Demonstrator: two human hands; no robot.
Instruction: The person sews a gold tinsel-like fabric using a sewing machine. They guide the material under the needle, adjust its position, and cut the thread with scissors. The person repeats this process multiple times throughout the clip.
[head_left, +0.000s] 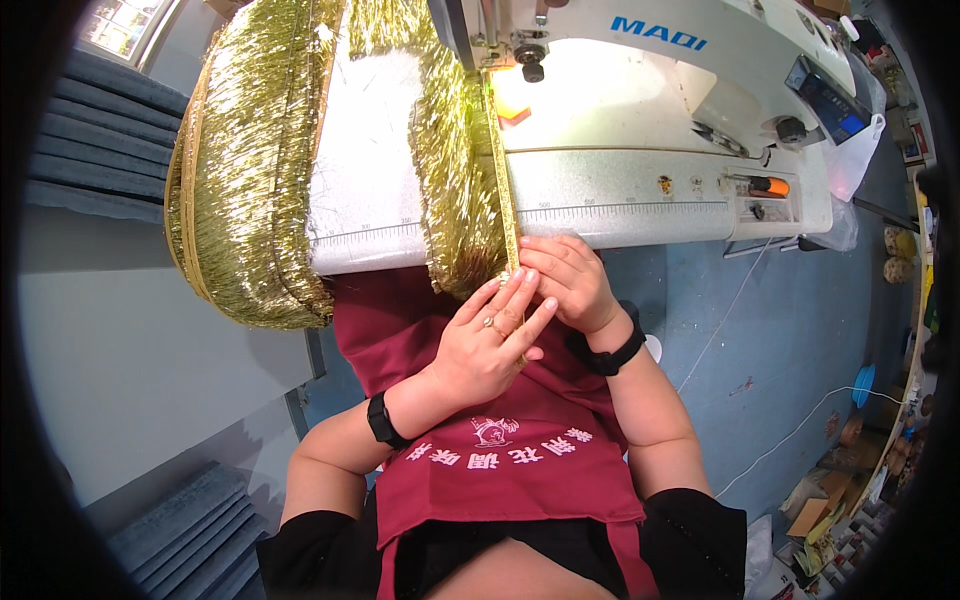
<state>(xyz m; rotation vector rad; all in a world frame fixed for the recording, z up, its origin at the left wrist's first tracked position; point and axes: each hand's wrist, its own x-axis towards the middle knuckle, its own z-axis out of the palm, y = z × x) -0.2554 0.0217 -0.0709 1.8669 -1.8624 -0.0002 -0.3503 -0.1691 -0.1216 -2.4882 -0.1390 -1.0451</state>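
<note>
A strip of shiny gold tinsel fabric (459, 187) runs down from under the sewing machine's head (525, 45) and over the front edge of the bed. Along its right side lies a narrow gold trim band (502, 176). My right hand (566, 279) pinches this band just below the bed's edge. Close beside it, my left hand (480, 352) has its fingers over the lower part of the band, and a bit of gold shows by the thumb. The hidden undersides of the fingers conceal part of the grip. The needle area is washed out by bright light.
A thick bundle of gold tinsel fabric (247, 172) hangs over the bed's left. Thread snips (720, 139) lie on the machine bed (615, 191), and an orange-handled tool (766, 186) sits in its recess. A control panel (829, 97) juts from the right. Folded grey-blue fabric (105, 135) is at left.
</note>
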